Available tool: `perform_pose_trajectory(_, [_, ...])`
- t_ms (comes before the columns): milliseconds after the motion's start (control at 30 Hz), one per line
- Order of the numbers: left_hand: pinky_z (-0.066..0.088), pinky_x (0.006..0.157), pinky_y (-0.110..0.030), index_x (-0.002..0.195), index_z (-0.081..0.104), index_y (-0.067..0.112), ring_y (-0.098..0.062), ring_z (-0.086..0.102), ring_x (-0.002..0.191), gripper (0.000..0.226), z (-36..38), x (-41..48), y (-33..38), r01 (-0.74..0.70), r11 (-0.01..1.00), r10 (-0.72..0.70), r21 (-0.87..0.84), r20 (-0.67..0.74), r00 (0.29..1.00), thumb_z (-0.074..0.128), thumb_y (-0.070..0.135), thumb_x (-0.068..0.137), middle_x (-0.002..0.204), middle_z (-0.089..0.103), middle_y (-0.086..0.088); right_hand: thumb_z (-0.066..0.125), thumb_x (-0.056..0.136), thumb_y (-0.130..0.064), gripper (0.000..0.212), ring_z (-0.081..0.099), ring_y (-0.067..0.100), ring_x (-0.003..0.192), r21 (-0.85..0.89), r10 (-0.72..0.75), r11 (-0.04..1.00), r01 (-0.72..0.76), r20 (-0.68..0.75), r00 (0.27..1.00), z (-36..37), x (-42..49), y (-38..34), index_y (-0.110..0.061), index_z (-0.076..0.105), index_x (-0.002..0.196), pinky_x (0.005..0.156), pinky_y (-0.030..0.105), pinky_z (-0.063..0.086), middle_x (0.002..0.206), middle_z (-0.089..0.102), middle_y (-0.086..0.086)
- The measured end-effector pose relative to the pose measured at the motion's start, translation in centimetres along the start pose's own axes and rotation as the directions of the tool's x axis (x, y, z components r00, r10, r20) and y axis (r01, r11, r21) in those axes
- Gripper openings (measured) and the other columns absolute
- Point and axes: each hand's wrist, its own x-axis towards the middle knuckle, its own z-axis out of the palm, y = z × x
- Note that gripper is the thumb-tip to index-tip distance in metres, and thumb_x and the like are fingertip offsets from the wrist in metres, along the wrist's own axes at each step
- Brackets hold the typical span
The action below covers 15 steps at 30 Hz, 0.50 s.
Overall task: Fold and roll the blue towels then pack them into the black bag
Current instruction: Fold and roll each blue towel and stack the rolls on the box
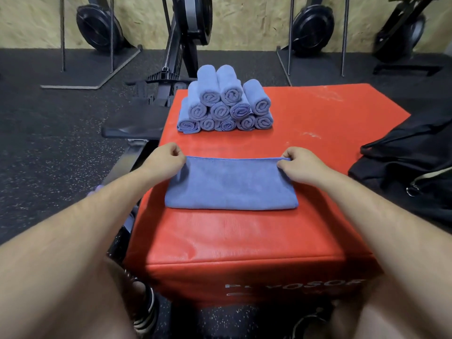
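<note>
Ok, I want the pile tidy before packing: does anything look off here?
Mostly tidy. The bottom-left roll in the stack of rolled towels looks looser and flatter than the others. The red box has pale scuffs near its far right. The folded towel lies flat and square.

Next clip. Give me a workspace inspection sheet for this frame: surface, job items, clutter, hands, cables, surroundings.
Surface: red padded box, white scuffs on its far right top.
Job's things: folded towel flat on the near half; rolled towels piled at the far edge; bag beside the box, right.
Clutter: nothing seen.
Hands: left hand pinches the folded towel's far left corner; right hand pinches its far right corner.
Cables: nothing seen.
Surroundings: rowers along a board wall; dark speckled floor.
</note>
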Motion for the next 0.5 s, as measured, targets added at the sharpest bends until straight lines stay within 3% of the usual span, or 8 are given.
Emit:
perform_pose_trajectory(133, [0.040,0.059,-0.031,0.083,0.056,0.015,-0.019,0.056,0.065,0.008,0.7,0.9,-0.6,0.013,1.000,-0.013,0.022,-0.031,0.999,0.053,0.019,0.089,0.071,0.062,0.003,0.055,0.091,-0.027,0.013,0.061,0.030,0.088,-0.076,0.015,0.997,-0.020,-0.062,0.998,1.0,0.6,0.0,-0.015,0.057,0.086,0.074,0.037,0.046,0.091,0.067,0.008])
perform_pose_trajectory(367, [0.038,0.074,-0.032,0.102,0.061,0.015,-0.030,0.058,0.091,0.009,2.2,1.5,-1.1,-0.041,0.996,0.050,0.082,-0.100,0.994,0.059,0.019,0.094,0.092,0.060,-0.004,0.051,0.097,-0.026,0.022,0.061,0.041,0.104,-0.255,0.024,0.965,-0.060,-0.144,0.989,2.2,0.9,-1.1,-0.005,0.053,0.105,0.076,0.039,0.043,0.113,0.064,0.023])
perform_pose_trajectory(433, [0.045,0.081,-0.041,0.114,0.059,0.012,-0.038,0.057,0.099,0.024,2.7,0.8,-0.6,-0.080,0.964,0.132,0.255,-0.193,0.972,0.061,0.022,0.092,0.105,0.057,-0.014,0.053,0.097,-0.027,0.031,0.060,0.041,0.109,-0.358,0.034,0.928,-0.106,-0.201,0.979,2.2,0.1,-2.4,-0.006,0.048,0.118,0.081,0.042,0.046,0.119,0.059,0.020])
perform_pose_trajectory(500, [0.045,0.083,-0.047,0.113,0.062,0.012,-0.039,0.056,0.102,0.027,3.5,-0.2,0.8,-0.151,0.895,0.275,0.419,-0.253,0.928,0.060,0.025,0.089,0.112,0.057,-0.016,0.055,0.094,-0.027,0.034,0.058,0.038,0.109,-0.530,-0.111,0.844,-0.078,-0.315,0.943,2.6,-1.0,-4.2,-0.008,0.049,0.121,0.085,0.044,0.045,0.120,0.055,0.017])
